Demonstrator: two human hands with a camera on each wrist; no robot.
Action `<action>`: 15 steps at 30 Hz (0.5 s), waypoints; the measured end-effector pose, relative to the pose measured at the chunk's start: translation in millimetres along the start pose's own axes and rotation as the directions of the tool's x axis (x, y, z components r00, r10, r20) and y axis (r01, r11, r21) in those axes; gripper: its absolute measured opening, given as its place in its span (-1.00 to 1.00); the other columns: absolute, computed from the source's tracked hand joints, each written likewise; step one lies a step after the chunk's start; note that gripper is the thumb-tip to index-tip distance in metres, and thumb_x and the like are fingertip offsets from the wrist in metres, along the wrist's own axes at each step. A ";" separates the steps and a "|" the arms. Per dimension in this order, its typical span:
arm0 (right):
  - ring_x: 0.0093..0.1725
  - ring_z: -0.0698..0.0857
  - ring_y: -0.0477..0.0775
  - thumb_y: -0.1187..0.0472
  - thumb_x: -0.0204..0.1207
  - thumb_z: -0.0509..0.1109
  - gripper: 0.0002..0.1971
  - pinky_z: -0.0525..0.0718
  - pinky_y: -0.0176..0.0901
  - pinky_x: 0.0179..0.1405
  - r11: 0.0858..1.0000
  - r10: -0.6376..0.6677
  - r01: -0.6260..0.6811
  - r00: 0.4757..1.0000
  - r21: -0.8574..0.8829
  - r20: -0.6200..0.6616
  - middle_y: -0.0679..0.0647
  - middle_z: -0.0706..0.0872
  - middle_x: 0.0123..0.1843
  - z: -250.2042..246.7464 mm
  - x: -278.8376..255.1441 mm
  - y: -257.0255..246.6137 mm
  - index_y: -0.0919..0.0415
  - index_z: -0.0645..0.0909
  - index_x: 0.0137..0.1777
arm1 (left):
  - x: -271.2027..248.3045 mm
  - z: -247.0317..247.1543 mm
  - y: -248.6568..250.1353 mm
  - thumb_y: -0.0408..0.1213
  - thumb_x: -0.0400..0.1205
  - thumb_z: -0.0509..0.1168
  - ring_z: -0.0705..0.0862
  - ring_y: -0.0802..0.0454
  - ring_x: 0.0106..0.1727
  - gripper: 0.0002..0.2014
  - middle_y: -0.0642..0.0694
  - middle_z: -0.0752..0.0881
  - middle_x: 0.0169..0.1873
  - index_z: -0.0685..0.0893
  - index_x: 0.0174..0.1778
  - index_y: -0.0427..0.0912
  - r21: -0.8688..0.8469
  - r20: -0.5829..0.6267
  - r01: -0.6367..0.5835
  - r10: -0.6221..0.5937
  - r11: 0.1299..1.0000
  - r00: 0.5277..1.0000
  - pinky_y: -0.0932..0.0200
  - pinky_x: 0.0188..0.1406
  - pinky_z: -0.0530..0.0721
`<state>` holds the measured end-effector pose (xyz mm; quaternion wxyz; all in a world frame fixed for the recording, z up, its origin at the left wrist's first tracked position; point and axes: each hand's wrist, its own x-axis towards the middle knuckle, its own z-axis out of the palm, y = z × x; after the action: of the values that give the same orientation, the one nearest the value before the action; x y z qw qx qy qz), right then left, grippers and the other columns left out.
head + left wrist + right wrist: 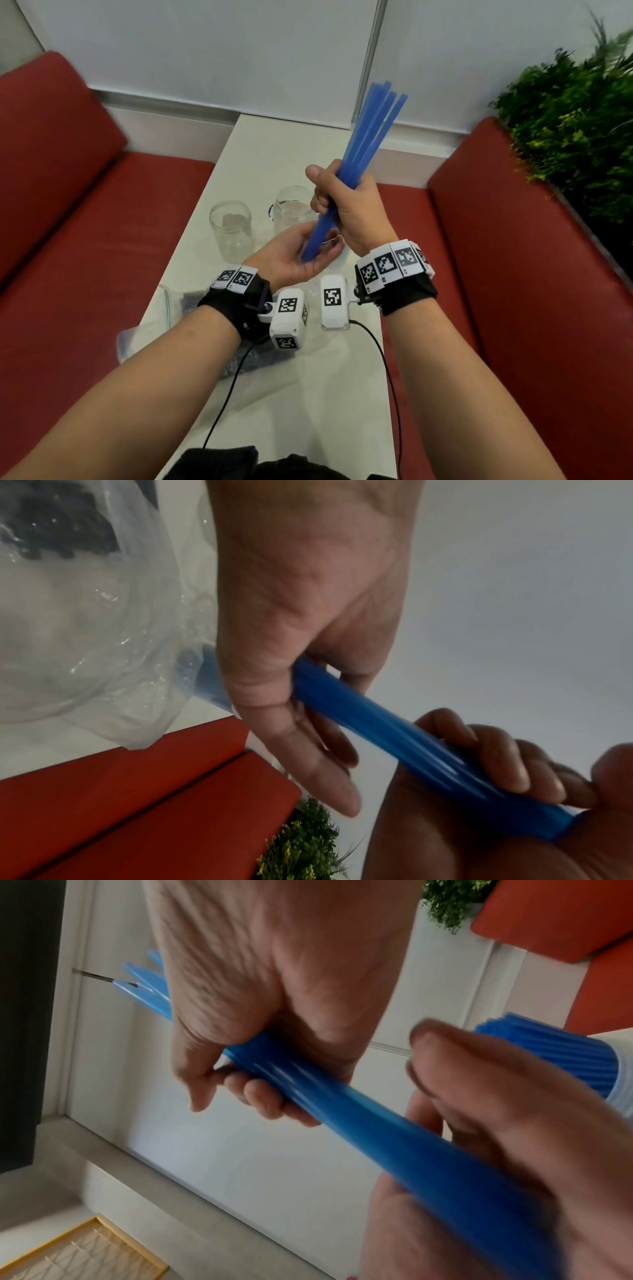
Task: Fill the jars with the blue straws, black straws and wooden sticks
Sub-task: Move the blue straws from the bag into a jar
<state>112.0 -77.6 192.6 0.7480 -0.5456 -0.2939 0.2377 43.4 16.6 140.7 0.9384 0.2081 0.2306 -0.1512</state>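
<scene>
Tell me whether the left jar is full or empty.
Empty. The left jar stands upright on the table, clear glass with no straws or sticks inside.

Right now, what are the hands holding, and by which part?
The right hand grips the bundle of blue straws around its middle. The left hand, palm up with relaxed fingers, cups the bundle's lower ends.

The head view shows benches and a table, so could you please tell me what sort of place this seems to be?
Probably a booth in a café or canteen: red padded benches flank a narrow white table against a wall, with a green plant hedge behind the right bench.
</scene>
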 end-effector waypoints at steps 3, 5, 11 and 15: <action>-0.48 0.36 0.06 0.18 0.56 0.56 -0.58 0.46 -0.15 -0.38 1.000 0.011 -0.011 0.999 0.001 -0.036 0.03 0.36 -0.50 -2.1 -0.9 9.5 0.07 0.39 -0.40 | 7.1 -9.7 -1.5 -0.21 0.52 0.34 0.58 0.15 -0.63 -0.82 -0.08 0.63 -0.42 0.65 -0.33 -0.24 0.040 -0.023 0.089 -0.088 0.995 0.996 0.46 -0.82 0.43; -0.46 0.42 0.06 0.15 0.57 0.55 -0.59 0.51 -0.12 -0.32 0.997 0.042 -0.044 0.999 -0.069 -0.025 0.03 0.40 -0.50 -5.7 -2.7 17.1 0.06 0.41 -0.41 | 14.5 -20.5 -4.2 -0.27 0.56 0.30 0.37 0.20 -0.75 -0.80 -0.04 0.52 -0.54 0.61 -0.37 -0.23 0.045 -0.052 0.111 -0.108 0.993 0.993 0.42 -0.93 0.17; -0.07 0.81 0.06 0.06 0.44 0.64 -0.81 0.82 0.00 0.06 0.817 0.387 -0.279 0.914 -0.505 0.120 0.10 0.79 -0.18 -50.8 6.1 1.0 0.15 0.75 -0.21 | 36.8 -65.8 -9.4 -0.22 0.74 0.18 0.22 0.20 -0.77 -0.83 -0.04 0.45 -0.62 0.56 -0.10 -0.21 0.276 -0.259 0.059 0.015 0.959 0.966 0.39 -0.90 0.09; 0.03 0.86 0.18 0.33 0.51 0.58 -0.90 0.82 -0.12 0.03 0.760 0.535 -0.384 0.828 -0.525 0.169 0.22 0.86 -0.05 -74.8 17.0 -25.0 0.33 0.81 -0.02 | 53.8 -87.1 -4.9 -0.18 0.75 0.15 0.21 0.17 -0.75 -0.80 -0.05 0.45 -0.57 0.45 -0.13 -0.20 0.314 -0.279 0.019 0.073 0.949 0.957 0.35 -0.89 0.16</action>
<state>177.3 -124.1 202.2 0.4551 -0.7211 -0.3107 0.4199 54.9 42.3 42.2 0.8519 0.3772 0.3347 -0.1412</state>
